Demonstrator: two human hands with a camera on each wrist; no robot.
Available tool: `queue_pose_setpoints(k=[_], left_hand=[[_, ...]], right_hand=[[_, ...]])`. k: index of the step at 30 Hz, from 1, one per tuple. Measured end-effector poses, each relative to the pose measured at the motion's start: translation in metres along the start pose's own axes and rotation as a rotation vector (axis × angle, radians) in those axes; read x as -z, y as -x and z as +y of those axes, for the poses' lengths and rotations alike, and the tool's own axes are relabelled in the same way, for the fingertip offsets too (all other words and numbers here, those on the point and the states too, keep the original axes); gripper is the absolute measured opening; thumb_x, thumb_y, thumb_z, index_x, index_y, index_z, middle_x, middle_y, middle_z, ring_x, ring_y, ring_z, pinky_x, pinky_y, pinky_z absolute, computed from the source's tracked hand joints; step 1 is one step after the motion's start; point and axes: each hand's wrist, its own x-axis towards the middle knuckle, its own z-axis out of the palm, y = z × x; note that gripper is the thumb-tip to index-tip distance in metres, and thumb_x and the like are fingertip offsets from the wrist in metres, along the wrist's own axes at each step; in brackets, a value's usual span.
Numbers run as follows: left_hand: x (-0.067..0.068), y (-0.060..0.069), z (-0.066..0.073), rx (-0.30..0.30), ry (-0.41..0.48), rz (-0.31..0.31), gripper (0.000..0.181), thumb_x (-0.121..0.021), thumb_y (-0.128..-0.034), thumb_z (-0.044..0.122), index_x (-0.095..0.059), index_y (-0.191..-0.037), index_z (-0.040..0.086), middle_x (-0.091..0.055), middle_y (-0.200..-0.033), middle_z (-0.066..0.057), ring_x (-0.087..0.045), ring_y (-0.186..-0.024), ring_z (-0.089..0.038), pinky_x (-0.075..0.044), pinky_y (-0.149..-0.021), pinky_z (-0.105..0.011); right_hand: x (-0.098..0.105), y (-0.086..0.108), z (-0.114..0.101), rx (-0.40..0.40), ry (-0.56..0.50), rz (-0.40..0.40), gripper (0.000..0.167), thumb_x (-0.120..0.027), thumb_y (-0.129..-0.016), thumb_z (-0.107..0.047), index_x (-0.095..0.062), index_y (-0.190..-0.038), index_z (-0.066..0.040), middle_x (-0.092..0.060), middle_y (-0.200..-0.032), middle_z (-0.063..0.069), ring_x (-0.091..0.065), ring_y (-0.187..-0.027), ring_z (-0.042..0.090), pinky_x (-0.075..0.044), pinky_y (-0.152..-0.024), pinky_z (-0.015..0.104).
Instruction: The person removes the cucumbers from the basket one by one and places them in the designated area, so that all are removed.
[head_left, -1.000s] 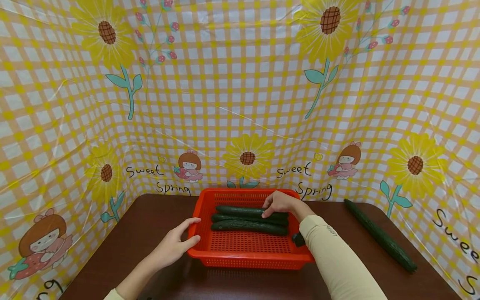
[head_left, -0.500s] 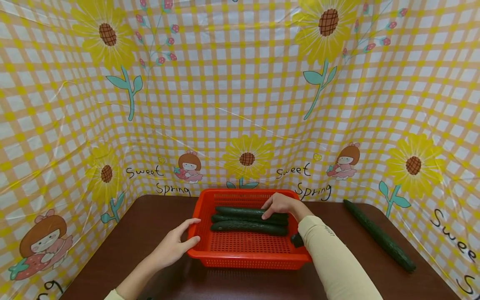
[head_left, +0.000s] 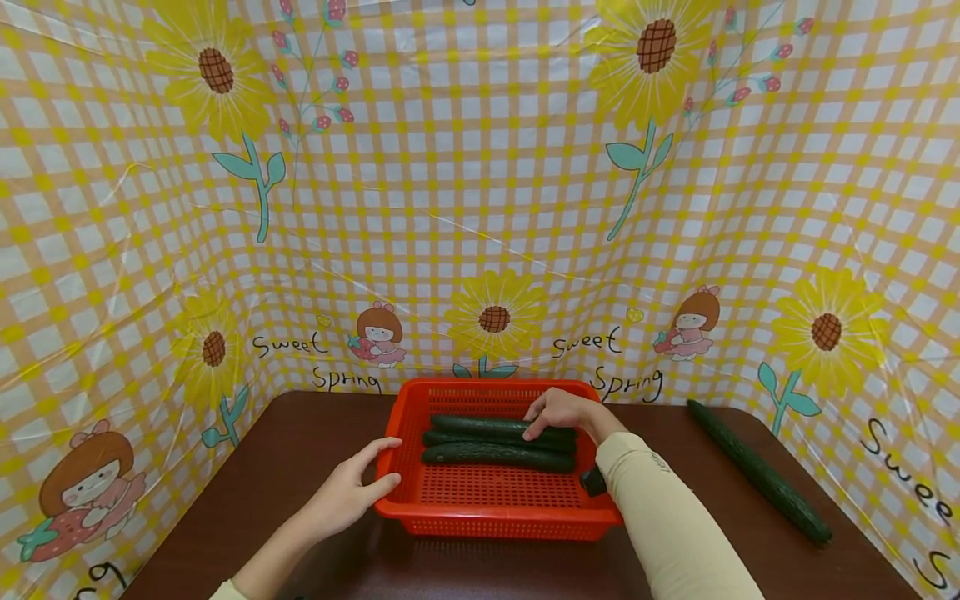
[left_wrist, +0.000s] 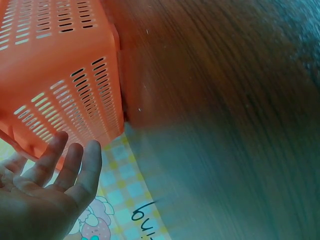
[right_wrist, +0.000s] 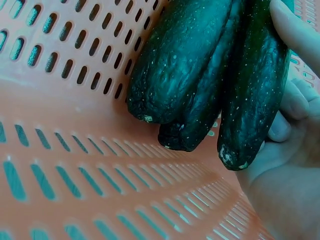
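A red plastic basket (head_left: 510,518) with slotted walls stands on the dark table, and three dark green cucumbers lie side by side in it. At the basket's left rim is my left hand (head_left: 347,492), thumb and index finger touching the edge; in the left wrist view its other fingers (left_wrist: 90,160) are loosely bent beside the outer wall. My right hand (head_left: 566,412) reaches inside and holds the far cucumber (head_left: 476,426) near its right end. The right wrist view shows my thumb (right_wrist: 295,30) on one side of that cucumber, with fingers behind it. The near cucumber (head_left: 495,454) and middle cucumber lie beside it, untouched.
One more cucumber (head_left: 757,471) lies slantwise on the table (head_left: 322,417), right of the basket. A checked sunflower cloth (head_left: 480,208) hangs behind the table and along both sides.
The basket, cucumbers and both hands keep their places. The right forearm has shifted very slightly to the left, and the head view has moved a little.
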Motion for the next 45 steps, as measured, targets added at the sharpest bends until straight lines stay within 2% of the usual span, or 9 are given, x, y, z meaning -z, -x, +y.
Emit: queue_pose_setpoints(k=[8, 13, 22, 29, 33, 36, 41, 45], left_hand=[[0.000, 0.001, 0.001, -0.015, 0.010, -0.005, 0.049, -0.066, -0.0983, 0.028, -0.051, -0.144, 0.022, -0.056, -0.143, -0.009, -0.048, -0.135, -0.030, -0.042, -0.106, -0.057], [0.000, -0.001, -0.001, -0.013, 0.014, -0.002, 0.049, -0.066, -0.0982, 0.028, -0.051, -0.145, 0.021, -0.057, -0.142, -0.007, -0.048, -0.134, -0.028, -0.041, -0.107, -0.055], [-0.002, -0.002, -0.004, -0.008, 0.019, 0.001, 0.050, -0.066, -0.0984, 0.027, -0.050, -0.145, 0.019, -0.058, -0.141, -0.008, -0.050, -0.132, -0.028, -0.042, -0.106, -0.056], [-0.002, -0.002, -0.004, -0.001, 0.021, -0.004, 0.051, -0.066, -0.0984, 0.027, -0.049, -0.146, 0.020, -0.057, -0.141, -0.007, -0.051, -0.131, -0.026, -0.044, -0.104, -0.051], [-0.002, -0.002, -0.004, 0.001, 0.027, -0.005, 0.051, -0.066, -0.0984, 0.027, -0.049, -0.146, 0.020, -0.057, -0.141, -0.006, -0.052, -0.130, -0.025, -0.044, -0.103, -0.049], [-0.002, -0.001, -0.004, 0.005, 0.026, 0.000, 0.051, -0.066, -0.0982, 0.027, -0.049, -0.146, 0.021, -0.057, -0.141, -0.005, -0.051, -0.131, -0.026, -0.043, -0.104, -0.051], [-0.001, -0.002, -0.005, -0.006, 0.020, 0.000, 0.050, -0.066, -0.0983, 0.025, -0.050, -0.145, 0.020, -0.059, -0.137, -0.006, -0.054, -0.126, -0.025, -0.047, -0.099, -0.045], [0.000, -0.002, -0.005, -0.018, 0.013, -0.002, 0.050, -0.065, -0.0986, 0.025, -0.049, -0.145, 0.018, -0.060, -0.135, -0.008, -0.057, -0.121, -0.026, -0.050, -0.094, -0.038]], right_hand=[[0.000, 0.001, -0.002, 0.012, -0.043, 0.022, 0.024, -0.085, -0.078, -0.016, -0.078, -0.098, -0.004, -0.072, -0.115, 0.008, -0.061, -0.113, 0.025, -0.051, -0.097, 0.044], [0.002, 0.003, -0.003, 0.005, -0.042, 0.034, 0.025, -0.084, -0.078, -0.018, -0.078, -0.099, -0.005, -0.072, -0.114, 0.007, -0.061, -0.111, 0.023, -0.050, -0.098, 0.044], [0.010, 0.006, -0.007, 0.009, -0.082, 0.047, 0.023, -0.081, -0.082, -0.021, -0.076, -0.097, -0.005, -0.068, -0.121, 0.011, -0.057, -0.121, 0.034, -0.044, -0.105, 0.053], [0.023, 0.011, -0.013, 0.023, -0.107, 0.083, 0.023, -0.080, -0.084, -0.024, -0.073, -0.094, -0.005, -0.065, -0.121, 0.010, -0.057, -0.119, 0.031, -0.046, -0.101, 0.051], [0.029, 0.016, -0.016, 0.046, -0.117, 0.093, 0.021, -0.079, -0.085, -0.023, -0.068, -0.081, -0.006, -0.065, -0.122, 0.012, -0.056, -0.119, 0.032, -0.045, -0.101, 0.051], [0.034, 0.020, -0.021, 0.055, -0.119, 0.100, 0.021, -0.079, -0.086, -0.023, -0.066, -0.077, -0.008, -0.064, -0.126, 0.014, -0.054, -0.124, 0.035, -0.044, -0.103, 0.052], [0.045, 0.023, -0.024, 0.076, -0.108, 0.131, 0.022, -0.079, -0.086, -0.025, -0.068, -0.082, -0.006, -0.062, -0.130, 0.018, -0.050, -0.128, 0.037, -0.043, -0.103, 0.052], [0.053, 0.028, -0.024, 0.094, -0.085, 0.163, 0.025, -0.078, -0.086, -0.026, -0.072, -0.094, -0.003, -0.061, -0.132, 0.020, -0.050, -0.127, 0.037, -0.044, -0.101, 0.051]])
